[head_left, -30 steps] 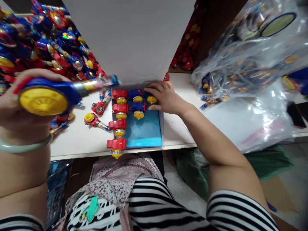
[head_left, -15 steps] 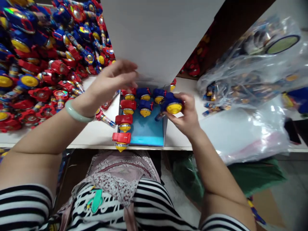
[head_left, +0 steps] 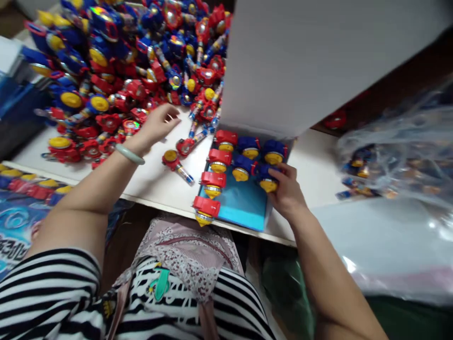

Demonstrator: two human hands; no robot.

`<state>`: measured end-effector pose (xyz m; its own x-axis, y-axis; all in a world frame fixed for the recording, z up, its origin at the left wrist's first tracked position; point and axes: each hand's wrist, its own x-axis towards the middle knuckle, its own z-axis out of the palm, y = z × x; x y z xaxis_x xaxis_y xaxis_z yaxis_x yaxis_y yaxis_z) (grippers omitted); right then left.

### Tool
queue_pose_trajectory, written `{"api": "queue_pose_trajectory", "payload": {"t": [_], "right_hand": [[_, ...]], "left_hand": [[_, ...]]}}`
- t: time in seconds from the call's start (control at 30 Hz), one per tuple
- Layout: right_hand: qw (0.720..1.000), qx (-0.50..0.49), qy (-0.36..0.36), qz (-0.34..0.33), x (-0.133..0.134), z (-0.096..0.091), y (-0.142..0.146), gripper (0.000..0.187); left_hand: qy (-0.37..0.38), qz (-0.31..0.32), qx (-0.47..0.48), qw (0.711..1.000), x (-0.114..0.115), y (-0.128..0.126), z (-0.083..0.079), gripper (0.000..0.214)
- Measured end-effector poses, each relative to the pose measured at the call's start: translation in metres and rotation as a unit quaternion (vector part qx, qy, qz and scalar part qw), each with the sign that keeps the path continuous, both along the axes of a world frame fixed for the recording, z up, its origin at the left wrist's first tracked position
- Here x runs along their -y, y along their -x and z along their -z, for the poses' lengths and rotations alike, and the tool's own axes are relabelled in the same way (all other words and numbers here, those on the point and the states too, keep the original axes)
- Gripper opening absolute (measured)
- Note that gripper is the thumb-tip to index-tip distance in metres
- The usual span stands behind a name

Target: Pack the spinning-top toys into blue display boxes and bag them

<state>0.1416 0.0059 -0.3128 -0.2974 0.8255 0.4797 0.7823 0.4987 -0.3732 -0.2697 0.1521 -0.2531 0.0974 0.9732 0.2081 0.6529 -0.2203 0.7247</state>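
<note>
My right hand (head_left: 288, 189) has its fingers around a blue toy spinning top (head_left: 268, 184) with a yellow pointed tip, at the right side of an open display box (head_left: 247, 208) with a blue floor. More blue tops (head_left: 242, 170) sit beside and behind it in the box. Down the box's left side runs a column of red toy tops (head_left: 213, 182), the nearest one jutting over the front edge. My left hand (head_left: 159, 123) is empty, its fingers curved and apart, over the table in front of a large heap of red and blue tops (head_left: 134, 89).
The box's white lid (head_left: 279, 61) stands up behind it. A loose red top with a clear tube (head_left: 177, 165) lies left of the box. Clear plastic bags (head_left: 399, 156) cover the right side. At lower left is a filled printed box (head_left: 17, 222).
My right hand has lowered the blue top into the box's right side. My left hand has moved from the lid leftward to the heap. The view has swung left.
</note>
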Motion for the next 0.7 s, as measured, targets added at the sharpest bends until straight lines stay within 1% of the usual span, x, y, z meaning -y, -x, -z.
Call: {"api": "queue_pose_trajectory", "payload": {"t": [0.03, 0.1, 0.17, 0.2, 0.27, 0.33, 0.37, 0.43, 0.47, 0.5, 0.57, 0.63, 0.7], "right_hand": [[1.000, 0.015, 0.009, 0.006, -0.001, 0.004, 0.001, 0.055], [0.998, 0.041, 0.005, 0.054, -0.003, 0.011, 0.003, 0.054], [0.993, 0.063, -0.006, 0.095, -0.003, 0.012, 0.006, 0.051], [0.992, 0.071, -0.013, 0.100, -0.002, 0.010, 0.007, 0.051], [0.993, 0.078, -0.029, 0.089, 0.002, 0.001, 0.007, 0.053], [0.994, 0.079, -0.034, 0.073, 0.010, -0.011, 0.006, 0.060], [0.995, 0.070, -0.035, 0.070, 0.015, -0.017, 0.005, 0.066], [0.996, 0.025, -0.038, 0.080, 0.027, -0.030, 0.004, 0.074], [0.995, -0.009, -0.041, 0.092, 0.032, -0.035, 0.005, 0.074], [0.993, -0.046, -0.042, 0.104, 0.037, -0.040, 0.006, 0.070], [0.988, -0.092, -0.037, 0.119, 0.044, -0.047, 0.010, 0.051], [0.990, -0.094, -0.039, 0.103, 0.044, -0.055, 0.018, 0.031], [0.994, -0.077, -0.046, 0.067, 0.040, -0.063, 0.026, 0.023]], "left_hand": [[0.017, 0.006, -0.032, 0.999, -0.005, 0.004, 0.007, 0.016], [0.049, 0.011, -0.078, 0.996, -0.019, 0.007, 0.020, 0.012], [0.071, -0.004, -0.115, 0.991, -0.034, 0.002, 0.028, 0.013], [0.083, -0.011, -0.125, 0.989, -0.041, -0.004, 0.031, 0.016], [0.125, -0.008, -0.122, 0.985, -0.054, -0.020, 0.035, 0.030], [0.179, 0.011, -0.109, 0.978, -0.062, -0.037, 0.037, 0.042], [0.200, 0.017, -0.103, 0.974, -0.065, -0.043, 0.038, 0.043], [0.229, 0.015, -0.096, 0.969, -0.066, -0.045, 0.037, 0.037], [0.238, 0.010, -0.096, 0.966, -0.064, -0.041, 0.036, 0.032], [0.249, 0.004, -0.097, 0.964, -0.062, -0.033, 0.034, 0.027], [0.273, -0.010, -0.099, 0.957, -0.055, -0.009, 0.028, 0.023], [0.289, -0.019, -0.099, 0.952, -0.048, 0.016, 0.021, 0.022], [0.287, -0.028, -0.092, 0.953, -0.046, 0.033, 0.016, 0.020]]}}
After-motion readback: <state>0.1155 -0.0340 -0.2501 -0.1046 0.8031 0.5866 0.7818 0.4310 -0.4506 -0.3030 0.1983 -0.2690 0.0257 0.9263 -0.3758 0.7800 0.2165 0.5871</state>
